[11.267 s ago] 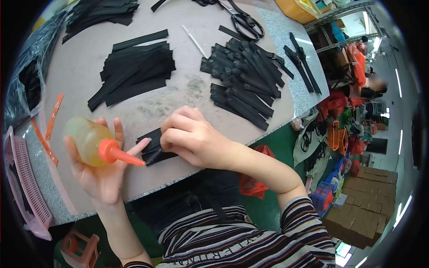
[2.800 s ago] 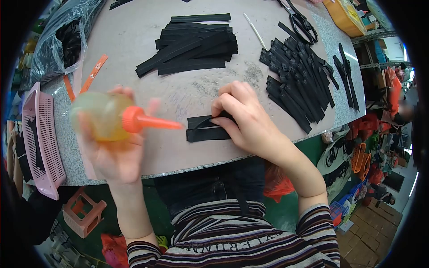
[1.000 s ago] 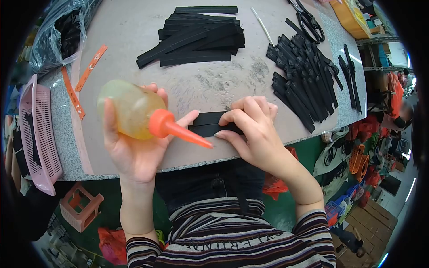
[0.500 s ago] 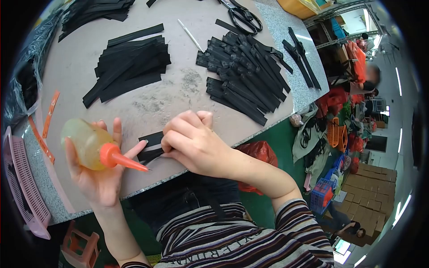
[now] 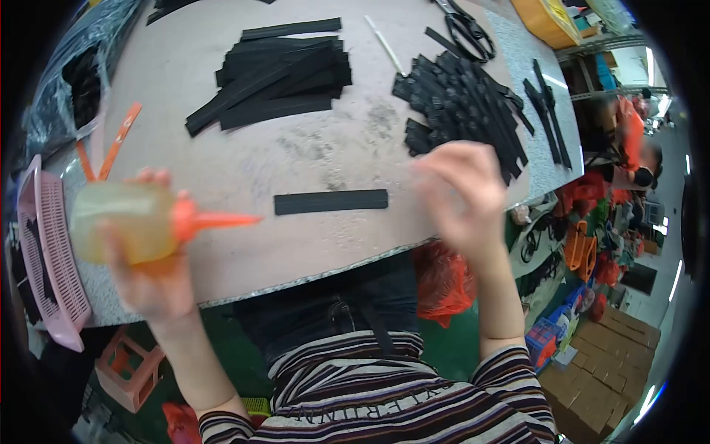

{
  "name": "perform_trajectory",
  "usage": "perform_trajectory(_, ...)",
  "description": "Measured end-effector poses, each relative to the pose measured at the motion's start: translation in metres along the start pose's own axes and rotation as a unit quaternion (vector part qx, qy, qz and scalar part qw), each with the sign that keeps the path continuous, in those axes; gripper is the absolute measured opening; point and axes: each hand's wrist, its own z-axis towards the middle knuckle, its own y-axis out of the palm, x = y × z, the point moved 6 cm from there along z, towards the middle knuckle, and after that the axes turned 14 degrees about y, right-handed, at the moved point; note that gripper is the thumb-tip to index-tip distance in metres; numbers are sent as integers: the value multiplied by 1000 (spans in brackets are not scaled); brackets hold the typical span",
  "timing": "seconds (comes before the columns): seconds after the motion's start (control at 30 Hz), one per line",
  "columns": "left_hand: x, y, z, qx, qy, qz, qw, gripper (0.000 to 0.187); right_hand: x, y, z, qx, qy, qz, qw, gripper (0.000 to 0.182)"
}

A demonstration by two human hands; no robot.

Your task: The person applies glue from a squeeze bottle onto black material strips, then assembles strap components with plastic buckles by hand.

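Note:
My left hand [image 5: 151, 277] is closed around a squeeze bottle [image 5: 122, 222] of yellowish liquid. Its red pointed nozzle [image 5: 222, 220] aims right, held above the table's left front part. One flat black strip [image 5: 330, 201] lies alone on the table between my hands, touched by neither. My right hand [image 5: 470, 192] is blurred by motion at the front edge of a pile of black strips [image 5: 462, 103]. Its thumb and fingers look apart, and I see nothing between them. Another stack of black strips [image 5: 285, 78] lies at the back centre.
Black scissors [image 5: 467, 31] and a thin white stick [image 5: 384, 44] lie beyond the right pile. Two dark strips [image 5: 547, 115] rest at the table's right edge. A pink basket [image 5: 52, 259] stands at the left. A red bag [image 5: 444, 281] hangs below the front edge.
My right hand has left the black strip near the front edge and moved right to the pile. The left hand with the bottle has drawn left, away from the strip. The view has shifted.

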Motion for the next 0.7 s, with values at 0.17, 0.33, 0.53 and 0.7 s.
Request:
perform_trajectory(0.17, -25, 22, -3, -35, 49, 285, 957, 53, -64, 78, -22, -98, -178, -18, 979, 35)
perform_trajectory(0.33, -22, 21, -1, -23, 38, 284, 958, 45, -66, 83, -22, -96, -179, -28, 979, 34)
perform_trajectory(0.53, -24, 11, 0, -1, 10, 262, 965, 46, -64, 84, -19, -104, -167, 1, 980, 32)
perform_trajectory(0.7, -19, -14, -5, -4, -2, 195, 981, 57, -55, 83, -8, -129, -85, 68, 986, 30)
